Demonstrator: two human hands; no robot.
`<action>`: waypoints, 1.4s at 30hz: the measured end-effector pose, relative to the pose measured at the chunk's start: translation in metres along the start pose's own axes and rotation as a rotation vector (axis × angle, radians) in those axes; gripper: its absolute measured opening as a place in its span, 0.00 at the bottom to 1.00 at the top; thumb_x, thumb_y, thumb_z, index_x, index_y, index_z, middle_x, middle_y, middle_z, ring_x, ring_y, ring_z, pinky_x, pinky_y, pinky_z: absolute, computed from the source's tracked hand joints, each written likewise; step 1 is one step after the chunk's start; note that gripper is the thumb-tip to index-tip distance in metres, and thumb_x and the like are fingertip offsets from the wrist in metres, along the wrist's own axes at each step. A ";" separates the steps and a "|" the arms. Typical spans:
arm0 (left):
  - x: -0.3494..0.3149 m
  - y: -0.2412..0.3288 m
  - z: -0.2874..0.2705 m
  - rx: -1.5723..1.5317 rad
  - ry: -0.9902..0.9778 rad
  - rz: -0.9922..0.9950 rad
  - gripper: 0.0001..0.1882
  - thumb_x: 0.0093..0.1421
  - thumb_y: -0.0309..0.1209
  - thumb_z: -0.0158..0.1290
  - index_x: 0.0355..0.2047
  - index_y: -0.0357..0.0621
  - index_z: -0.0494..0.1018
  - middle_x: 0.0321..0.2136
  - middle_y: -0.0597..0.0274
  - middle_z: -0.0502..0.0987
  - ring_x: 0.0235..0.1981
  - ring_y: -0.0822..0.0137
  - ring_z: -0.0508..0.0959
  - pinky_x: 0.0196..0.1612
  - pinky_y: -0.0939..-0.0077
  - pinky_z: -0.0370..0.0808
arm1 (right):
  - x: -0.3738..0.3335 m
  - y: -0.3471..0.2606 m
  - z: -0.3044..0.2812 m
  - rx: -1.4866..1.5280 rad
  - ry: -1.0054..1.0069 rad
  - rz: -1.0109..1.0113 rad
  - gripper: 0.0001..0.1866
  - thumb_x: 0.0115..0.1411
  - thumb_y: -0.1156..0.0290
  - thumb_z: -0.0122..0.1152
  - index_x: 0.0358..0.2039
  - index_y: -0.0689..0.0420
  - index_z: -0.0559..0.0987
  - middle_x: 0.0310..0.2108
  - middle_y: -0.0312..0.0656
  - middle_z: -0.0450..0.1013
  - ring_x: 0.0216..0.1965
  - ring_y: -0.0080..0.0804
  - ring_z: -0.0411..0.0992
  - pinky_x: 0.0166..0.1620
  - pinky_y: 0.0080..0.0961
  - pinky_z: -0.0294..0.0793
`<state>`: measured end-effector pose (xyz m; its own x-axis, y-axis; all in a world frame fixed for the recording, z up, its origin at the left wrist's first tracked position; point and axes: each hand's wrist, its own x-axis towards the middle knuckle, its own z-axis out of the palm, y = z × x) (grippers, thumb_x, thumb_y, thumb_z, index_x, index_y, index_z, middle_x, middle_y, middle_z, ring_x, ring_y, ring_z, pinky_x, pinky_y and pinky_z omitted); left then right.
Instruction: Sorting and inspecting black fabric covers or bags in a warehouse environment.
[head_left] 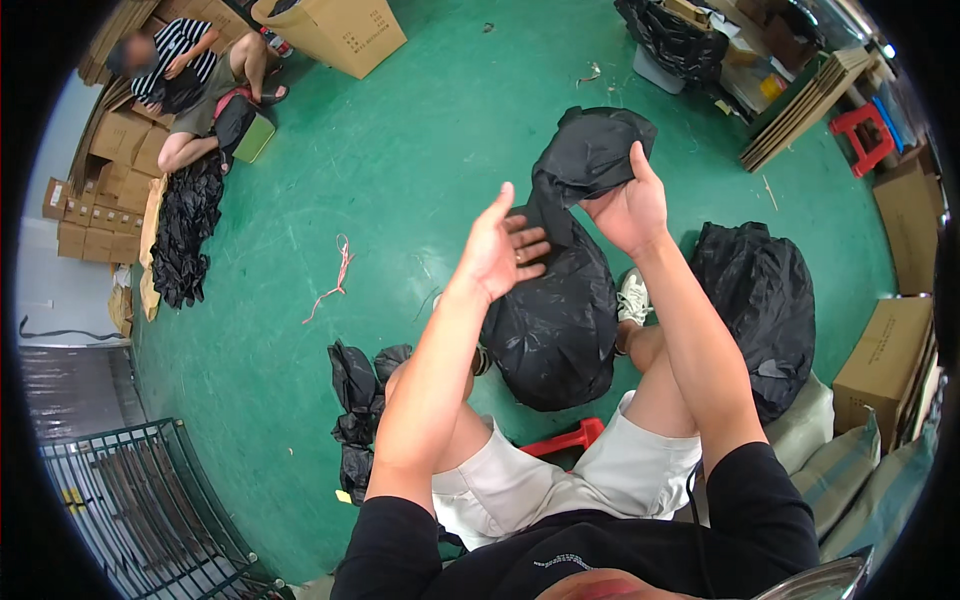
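Observation:
My right hand (632,205) holds a soft black cloth-like piece (590,150). Its fingers are partly hidden under the piece, and its thumb points up beside the edge. The piece is bunched, with a strip hanging down toward a large full black bag (555,340) between my legs. Beside that strip, my left hand (500,250) is open, its fingers spread and its thumb raised; I see nothing gripped in it. Whether its fingertips touch the black material I cannot tell. A second full black bag (755,300) stands to the right of my right leg.
Folded black bundles (355,400) lie by my left leg. Pink string (340,275) lies on the green floor. A seated person (190,80) is at the far left near a black heap (185,230). Cartons (885,350) and pale sacks (850,470) stand at right, a metal rack (150,510) at left.

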<state>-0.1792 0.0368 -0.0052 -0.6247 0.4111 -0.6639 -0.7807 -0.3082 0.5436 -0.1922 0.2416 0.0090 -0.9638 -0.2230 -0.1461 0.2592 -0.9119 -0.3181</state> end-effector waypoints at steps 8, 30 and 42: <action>0.008 -0.011 -0.001 -0.015 0.109 0.123 0.60 0.54 0.69 0.47 0.67 0.29 0.41 0.65 0.35 0.50 0.66 0.46 0.54 0.67 0.48 0.46 | -0.005 -0.004 -0.006 -0.079 0.000 0.067 0.23 0.64 0.62 0.48 0.55 0.63 0.71 0.53 0.49 0.72 0.54 0.46 0.71 0.60 0.46 0.65; -0.016 0.011 -0.039 0.433 -0.611 0.146 0.36 0.61 0.50 0.53 0.58 0.32 0.66 0.51 0.55 0.75 0.50 0.65 0.75 0.55 0.71 0.69 | -0.031 -0.018 -0.013 -0.845 -0.194 0.448 0.36 0.33 0.83 0.63 0.51 0.65 0.73 0.46 0.41 0.75 0.49 0.33 0.71 0.58 0.27 0.65; -0.008 0.006 -0.019 -0.222 -0.579 0.006 0.27 0.63 0.38 0.47 0.57 0.30 0.64 0.48 0.47 0.76 0.44 0.58 0.80 0.51 0.65 0.76 | -0.020 -0.014 0.011 -1.099 -0.290 0.220 0.25 0.39 0.81 0.64 0.42 0.60 0.74 0.35 0.33 0.74 0.39 0.20 0.72 0.47 0.18 0.69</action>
<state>-0.1795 0.0157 -0.0066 -0.5659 0.7884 -0.2414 -0.8016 -0.4575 0.3849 -0.1772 0.2553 0.0264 -0.8325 -0.5399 -0.1244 0.2005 -0.0843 -0.9761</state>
